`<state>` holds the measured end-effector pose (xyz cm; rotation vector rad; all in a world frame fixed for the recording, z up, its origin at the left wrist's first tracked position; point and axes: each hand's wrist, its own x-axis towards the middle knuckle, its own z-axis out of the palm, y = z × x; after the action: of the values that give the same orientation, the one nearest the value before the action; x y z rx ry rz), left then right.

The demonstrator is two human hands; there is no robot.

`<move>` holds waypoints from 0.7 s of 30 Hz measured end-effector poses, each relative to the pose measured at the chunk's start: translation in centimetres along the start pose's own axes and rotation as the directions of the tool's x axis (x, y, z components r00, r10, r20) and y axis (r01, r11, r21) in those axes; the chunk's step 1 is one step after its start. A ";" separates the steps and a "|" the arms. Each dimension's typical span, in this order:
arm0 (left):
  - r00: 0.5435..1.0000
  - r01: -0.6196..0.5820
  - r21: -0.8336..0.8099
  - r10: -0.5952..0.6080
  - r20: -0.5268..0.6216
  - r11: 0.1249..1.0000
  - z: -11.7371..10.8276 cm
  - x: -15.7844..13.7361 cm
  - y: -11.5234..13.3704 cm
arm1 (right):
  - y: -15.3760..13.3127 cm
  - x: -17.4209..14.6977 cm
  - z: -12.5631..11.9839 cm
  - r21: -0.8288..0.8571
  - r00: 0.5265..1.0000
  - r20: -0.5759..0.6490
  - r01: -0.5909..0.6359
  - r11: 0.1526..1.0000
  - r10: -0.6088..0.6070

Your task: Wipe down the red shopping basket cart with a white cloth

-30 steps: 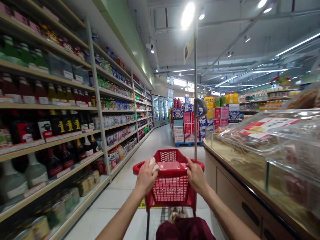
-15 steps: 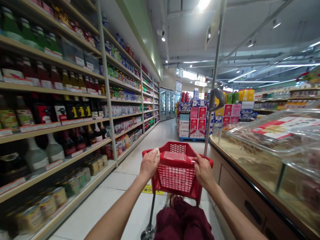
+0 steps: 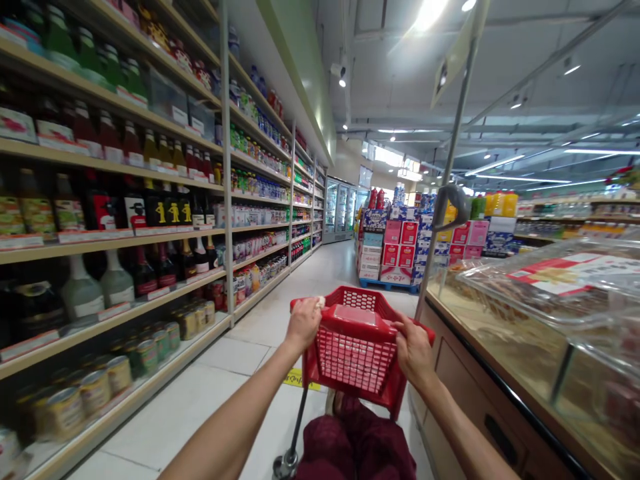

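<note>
A red plastic shopping cart [image 3: 357,360] stands right in front of me, with lattice walls and a wide top handle. My left hand [image 3: 305,323] is closed over the left end of the handle. Something small and whitish, perhaps a crumpled tissue, shows by its fingers; I cannot make out what it is. At the handle's right end, my right hand [image 3: 414,348] has its fingers wrapped over the bar. Pinkish white shows through the basket's lattice, but I cannot tell what it is.
Tall shelves [image 3: 180,233] of bottles and cans line the left. On the right, a display counter [image 3: 500,347] carries clear-lidded food trays, with a metal pole [image 3: 453,147] at its corner. Stacked boxes [image 3: 397,247] stand ahead beside the tiled aisle [image 3: 330,267]. Fridges [image 3: 340,207] are farther back.
The whole view has tilted slightly and shifted, so the cart and both hands appear a little farther right. Both hands keep their hold on the handle.
</note>
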<state>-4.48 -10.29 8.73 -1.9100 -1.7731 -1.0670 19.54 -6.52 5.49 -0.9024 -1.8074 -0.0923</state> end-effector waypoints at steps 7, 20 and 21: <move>0.995 -0.097 -0.036 0.098 0.022 0.995 -0.5 -0.7 0.2 | 0.1 0.1 -0.2 0.058 0.999 0.032 -0.013 0.998 0.011; 0.994 0.016 0.022 -0.013 -0.113 1.000 -2.2 -1.5 -3.2 | -0.1 -0.6 0.2 -0.052 0.989 -0.070 0.123 0.991 -0.127; 0.990 0.053 0.028 -0.048 -0.134 0.998 -2.3 -1.5 -3.3 | -0.1 -0.7 0.2 -0.057 0.988 -0.083 0.127 0.990 -0.132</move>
<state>-8.25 -12.30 8.42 -1.7410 -1.7618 -1.1482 19.40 -6.84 4.87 -0.8042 -1.7882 -0.2580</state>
